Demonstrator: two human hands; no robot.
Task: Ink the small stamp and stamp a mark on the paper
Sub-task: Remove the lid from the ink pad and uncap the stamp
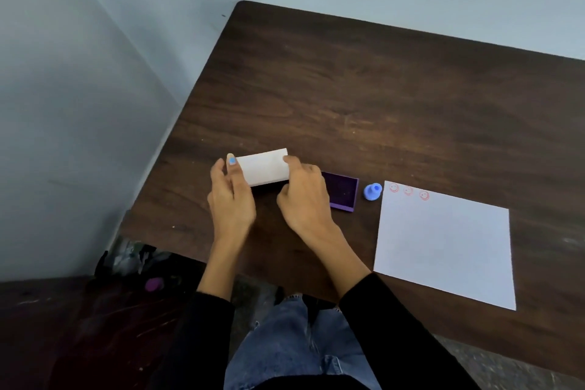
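Note:
A purple ink pad [343,192] lies open on the dark wooden table [364,98], its dark ink surface showing. Its white lid [265,166] is held just left of it, tilted, between both hands. My left hand [231,196] grips the lid's left end and my right hand [304,200] grips its right end, partly covering the pad's left side. The small blue stamp [372,191] stands by itself to the right of the pad. The white paper [443,244] lies further right, with three red smiley marks along its top edge.
The table's left and near edges drop off to the floor, where a heap of dark clutter [133,263] with a purple cap lies under the left corner. Grey walls stand behind and to the left. My legs in jeans are below the near edge.

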